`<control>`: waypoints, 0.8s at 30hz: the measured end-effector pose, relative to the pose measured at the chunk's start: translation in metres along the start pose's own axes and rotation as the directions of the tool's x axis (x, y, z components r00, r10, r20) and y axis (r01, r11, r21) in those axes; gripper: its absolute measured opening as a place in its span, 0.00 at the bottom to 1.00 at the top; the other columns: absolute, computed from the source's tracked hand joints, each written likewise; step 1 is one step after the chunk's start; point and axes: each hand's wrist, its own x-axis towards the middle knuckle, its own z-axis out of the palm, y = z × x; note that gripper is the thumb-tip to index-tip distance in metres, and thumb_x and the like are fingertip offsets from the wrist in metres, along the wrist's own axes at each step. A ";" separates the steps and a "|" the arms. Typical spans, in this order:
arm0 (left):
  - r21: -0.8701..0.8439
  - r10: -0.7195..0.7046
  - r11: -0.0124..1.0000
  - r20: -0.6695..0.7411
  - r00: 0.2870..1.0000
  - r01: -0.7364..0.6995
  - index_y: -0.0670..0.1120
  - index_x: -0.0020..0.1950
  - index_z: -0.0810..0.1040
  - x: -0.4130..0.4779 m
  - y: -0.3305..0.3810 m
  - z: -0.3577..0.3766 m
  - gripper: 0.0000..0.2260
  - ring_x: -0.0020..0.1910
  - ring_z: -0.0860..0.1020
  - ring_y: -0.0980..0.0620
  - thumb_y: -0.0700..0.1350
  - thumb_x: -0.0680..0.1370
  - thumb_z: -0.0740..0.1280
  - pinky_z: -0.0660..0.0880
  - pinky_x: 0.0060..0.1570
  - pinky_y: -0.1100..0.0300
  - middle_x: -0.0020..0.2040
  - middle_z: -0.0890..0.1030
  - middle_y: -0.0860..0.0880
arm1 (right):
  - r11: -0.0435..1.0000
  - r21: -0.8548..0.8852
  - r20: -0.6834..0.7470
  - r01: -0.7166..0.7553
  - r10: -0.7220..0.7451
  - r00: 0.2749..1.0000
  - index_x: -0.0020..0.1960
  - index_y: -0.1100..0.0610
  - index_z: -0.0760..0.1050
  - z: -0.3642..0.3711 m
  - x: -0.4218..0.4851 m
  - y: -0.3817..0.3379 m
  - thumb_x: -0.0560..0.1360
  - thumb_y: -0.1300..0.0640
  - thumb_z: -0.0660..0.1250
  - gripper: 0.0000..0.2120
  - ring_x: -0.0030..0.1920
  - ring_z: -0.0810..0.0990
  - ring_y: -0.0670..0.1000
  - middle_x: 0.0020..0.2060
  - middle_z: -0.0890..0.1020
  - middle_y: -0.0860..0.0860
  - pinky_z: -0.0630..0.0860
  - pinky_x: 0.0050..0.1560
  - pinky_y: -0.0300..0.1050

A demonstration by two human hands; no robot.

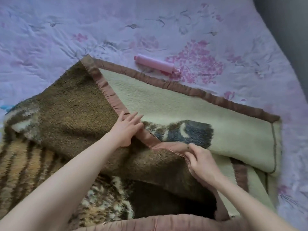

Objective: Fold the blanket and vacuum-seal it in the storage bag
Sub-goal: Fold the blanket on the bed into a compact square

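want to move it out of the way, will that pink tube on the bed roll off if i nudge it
The pink tube looks cylindrical and lies on its side, so a sideways nudge would probably roll it. The quilted bedspread is soft and wrinkled, which should stop it soon. It looks like hollow plastic, likely light.

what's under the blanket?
A lilac floral bedspread shows all around the blanket, so it lies on that. A blue scrap peeks out at the left edge; the rest is covered.
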 end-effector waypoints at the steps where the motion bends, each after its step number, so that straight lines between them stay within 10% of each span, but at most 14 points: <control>1: 0.010 0.033 0.999 0.019 0.999 -0.033 0.50 0.71 0.63 0.011 -0.006 -0.007 0.28 0.78 0.50 0.49 0.39 0.72 0.64 0.48 0.72 0.38 0.77 0.57 0.49 | 0.999 -0.012 -0.044 0.038 -0.039 0.998 0.39 0.52 0.71 -0.016 0.016 -0.005 0.77 0.62 0.64 0.09 0.40 0.75 0.50 0.37 0.78 0.49 0.64 0.38 0.39; 6: 0.011 0.042 0.999 0.020 0.999 -0.042 0.50 0.59 0.70 0.052 -0.058 -0.050 0.14 0.56 0.78 0.45 0.52 0.76 0.64 0.65 0.60 0.54 0.56 0.81 0.49 | 0.964 -0.207 -0.094 0.165 -0.187 0.978 0.43 0.56 0.76 -0.098 0.106 -0.023 0.77 0.60 0.65 0.04 0.43 0.75 0.52 0.38 0.76 0.51 0.66 0.43 0.42; 11: -0.011 -0.202 0.977 -0.359 0.911 0.212 0.47 0.56 0.68 0.107 -0.137 -0.101 0.19 0.55 0.78 0.45 0.61 0.76 0.63 0.67 0.55 0.51 0.55 0.81 0.47 | 0.914 -0.381 -0.118 0.140 -0.198 0.973 0.40 0.58 0.75 -0.139 0.211 -0.019 0.76 0.61 0.66 0.06 0.44 0.76 0.59 0.37 0.76 0.57 0.63 0.39 0.46; 17: 0.165 -0.238 0.952 -0.135 0.962 0.259 0.49 0.62 0.69 0.170 -0.168 -0.073 0.31 0.62 0.73 0.47 0.71 0.71 0.60 0.63 0.60 0.52 0.61 0.77 0.49 | 0.826 -0.562 0.009 0.032 -0.033 0.999 0.55 0.59 0.72 -0.079 0.294 0.030 0.77 0.53 0.62 0.10 0.52 0.77 0.60 0.52 0.74 0.57 0.73 0.45 0.48; 24: -0.099 -0.449 0.893 -0.192 0.873 0.438 0.48 0.58 0.70 0.190 -0.189 -0.003 0.39 0.61 0.69 0.47 0.77 0.62 0.60 0.67 0.52 0.50 0.59 0.76 0.49 | 0.686 -0.727 -0.099 -0.037 -0.052 0.994 0.50 0.61 0.72 -0.022 0.306 0.059 0.66 0.66 0.68 0.14 0.42 0.77 0.62 0.43 0.75 0.60 0.73 0.34 0.51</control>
